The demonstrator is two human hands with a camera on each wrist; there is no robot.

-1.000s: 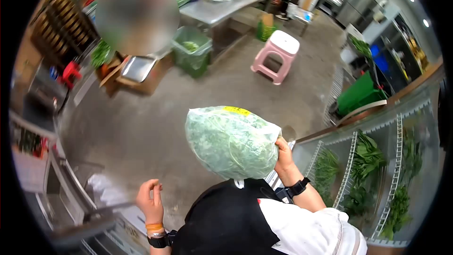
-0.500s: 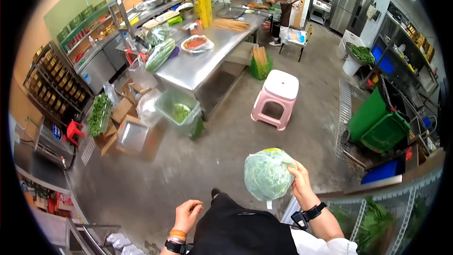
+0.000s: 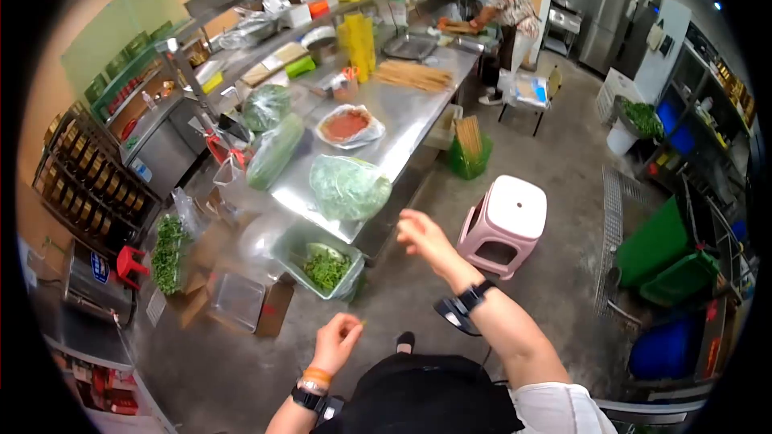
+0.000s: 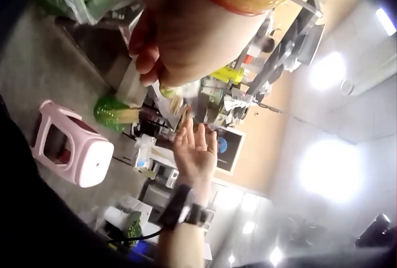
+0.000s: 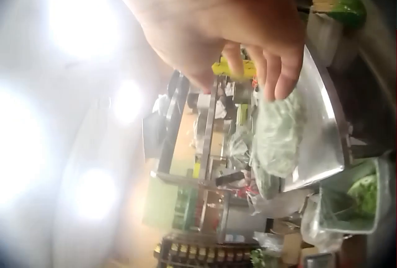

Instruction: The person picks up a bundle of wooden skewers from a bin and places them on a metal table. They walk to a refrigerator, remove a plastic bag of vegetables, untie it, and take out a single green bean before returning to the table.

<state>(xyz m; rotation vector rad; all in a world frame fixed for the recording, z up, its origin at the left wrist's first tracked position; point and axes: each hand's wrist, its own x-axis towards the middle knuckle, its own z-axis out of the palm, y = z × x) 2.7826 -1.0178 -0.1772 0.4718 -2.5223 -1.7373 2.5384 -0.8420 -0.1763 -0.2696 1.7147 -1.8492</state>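
Note:
A clear plastic bag of leafy greens [image 3: 347, 187] is over the near corner of the steel table [image 3: 293, 197]. My right hand [image 3: 426, 239] is a little to the right of the bag, fingers loosely extended and nothing in its grasp. In the right wrist view, the fingers of that right hand [image 5: 248, 26] overlap the top of the bag [image 5: 282, 134]. Low in front of my body, my left hand [image 3: 336, 344] hangs with loosely bent fingers. Past the left hand [image 4: 192, 38] in the left wrist view, the right palm [image 4: 197, 162] faces the camera.
Below the table corner stands a lined bin [image 3: 318, 265] holding green trimmings. A pink stool [image 3: 507, 221] is to the right, near a green basket of sticks [image 3: 469, 149]. A bowl of red food [image 3: 350, 124] and a long wrapped vegetable [image 3: 275, 153] lie on the table. Another person [image 3: 511, 12] works at the far end.
My right hand gripped the bag of greens earlier and has let go. The bag has moved forward to the table corner. The view has moved closer to the table.

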